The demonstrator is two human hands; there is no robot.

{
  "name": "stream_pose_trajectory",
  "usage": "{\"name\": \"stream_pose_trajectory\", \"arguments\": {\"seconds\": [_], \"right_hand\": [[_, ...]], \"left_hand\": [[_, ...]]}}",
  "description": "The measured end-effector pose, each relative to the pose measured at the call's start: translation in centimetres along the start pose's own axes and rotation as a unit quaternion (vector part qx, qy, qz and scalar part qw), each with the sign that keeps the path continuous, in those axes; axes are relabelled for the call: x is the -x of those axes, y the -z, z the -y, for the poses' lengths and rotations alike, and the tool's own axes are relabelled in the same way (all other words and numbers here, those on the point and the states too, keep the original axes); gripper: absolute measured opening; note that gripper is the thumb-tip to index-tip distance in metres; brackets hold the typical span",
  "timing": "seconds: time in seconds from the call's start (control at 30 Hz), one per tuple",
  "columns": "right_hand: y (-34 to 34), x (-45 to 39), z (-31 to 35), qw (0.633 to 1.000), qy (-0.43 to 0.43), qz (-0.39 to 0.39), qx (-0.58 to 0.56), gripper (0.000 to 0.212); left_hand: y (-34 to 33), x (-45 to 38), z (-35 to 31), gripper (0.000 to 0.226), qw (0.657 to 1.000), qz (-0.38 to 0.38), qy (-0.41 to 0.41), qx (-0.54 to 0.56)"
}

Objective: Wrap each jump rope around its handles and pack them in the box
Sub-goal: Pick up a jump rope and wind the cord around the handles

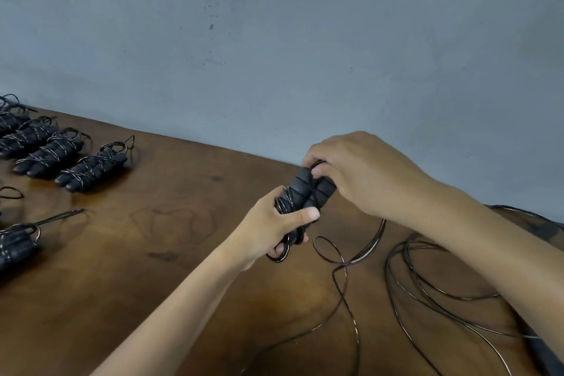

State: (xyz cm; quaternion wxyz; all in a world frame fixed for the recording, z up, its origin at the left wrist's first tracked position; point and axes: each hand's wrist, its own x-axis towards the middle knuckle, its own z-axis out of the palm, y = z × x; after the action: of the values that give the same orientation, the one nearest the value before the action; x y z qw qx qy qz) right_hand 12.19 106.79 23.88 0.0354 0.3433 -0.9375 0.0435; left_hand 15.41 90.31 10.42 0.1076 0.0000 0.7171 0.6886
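At frame centre the left hand clamps the paired handles, long axis running lower left to upper right, while the right hand pinches their upper end, loose cord trailing lower right.

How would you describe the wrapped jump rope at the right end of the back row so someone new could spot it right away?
Start at the brown wooden table under the grey wall and find the slanted row of wrapped black bundles along its far left edge. The one you want is the rightmost bundle in that row. It lies nearest the two hands, with bare table on its right side.
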Motion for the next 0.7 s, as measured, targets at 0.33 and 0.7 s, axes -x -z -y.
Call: {"name": "stream_pose_trajectory", "arguments": {"seconds": [0.33,0.7], "right_hand": [[-0.2,-2.6,-1.8,0.995,0.037,0.012,-0.087,0.004],[-1.4,-3.5,-3.6,0.992,0.095,0.015,-0.081,0.008]], "left_hand": [[2.8,0.6,-1.9,0.043,0.953,0.025,-0.001,-0.303],[3.5,1.8,-3.1,0.028,0.965,0.09,-0.017,-0.247]]}}
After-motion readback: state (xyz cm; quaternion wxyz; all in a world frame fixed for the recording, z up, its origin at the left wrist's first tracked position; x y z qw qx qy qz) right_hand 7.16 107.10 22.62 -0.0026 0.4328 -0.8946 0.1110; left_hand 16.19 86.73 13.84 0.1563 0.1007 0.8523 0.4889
